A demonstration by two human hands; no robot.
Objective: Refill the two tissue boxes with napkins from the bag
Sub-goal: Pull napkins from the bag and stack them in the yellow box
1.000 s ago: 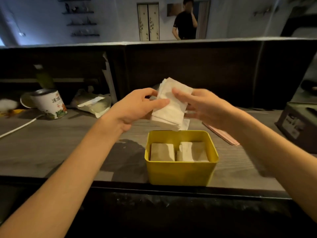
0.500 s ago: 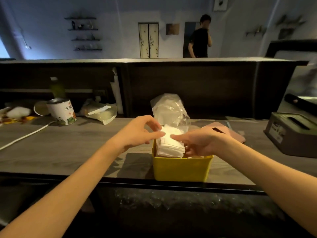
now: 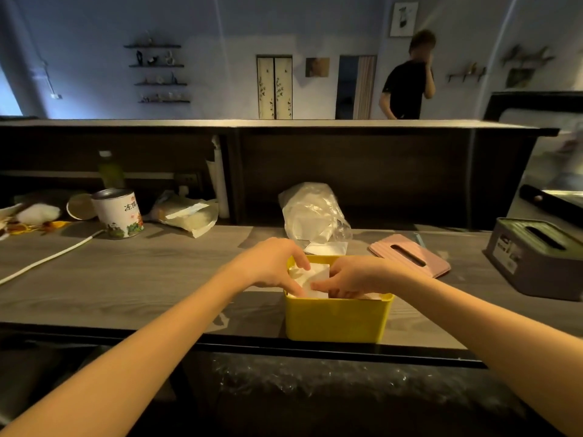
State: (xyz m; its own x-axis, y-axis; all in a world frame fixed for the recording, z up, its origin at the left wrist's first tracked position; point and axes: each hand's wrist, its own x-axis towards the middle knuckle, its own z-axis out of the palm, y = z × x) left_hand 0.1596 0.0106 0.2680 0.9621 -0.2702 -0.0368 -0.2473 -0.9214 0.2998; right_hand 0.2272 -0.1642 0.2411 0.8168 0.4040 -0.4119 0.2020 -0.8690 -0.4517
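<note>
Both hands are working inside the open yellow tissue box [image 3: 336, 320], which is sitting at the near edge of the wooden counter [image 3: 132, 279]. The left hand [image 3: 273, 266] is gripping the white napkin stack [image 3: 310, 275] from the left, thumb over the top and fingers curling down into the box. The right hand [image 3: 355, 277] is pinching the same stack from the right, its fingertips going below the rim and hidden there. The stack is standing partly inside the box, its top edge showing between the hands.

Just behind the box a clear plastic napkin bag [image 3: 312, 216] is standing, with white napkins showing through it. To the right of it the pink slotted lid [image 3: 410, 255] is lying flat on the counter. Further right the grey tissue box [image 3: 536, 257] is sitting with its slotted lid on.

On the left a printed tin can [image 3: 118, 214] is standing, a white cable [image 3: 47, 258] is running across the counter, and a crumpled pale packet [image 3: 189, 216] is lying near the back panel. Nothing is lying between the hands and the box. Beyond the raised bar top [image 3: 284, 123] a person in a black shirt [image 3: 407, 86] is standing.
</note>
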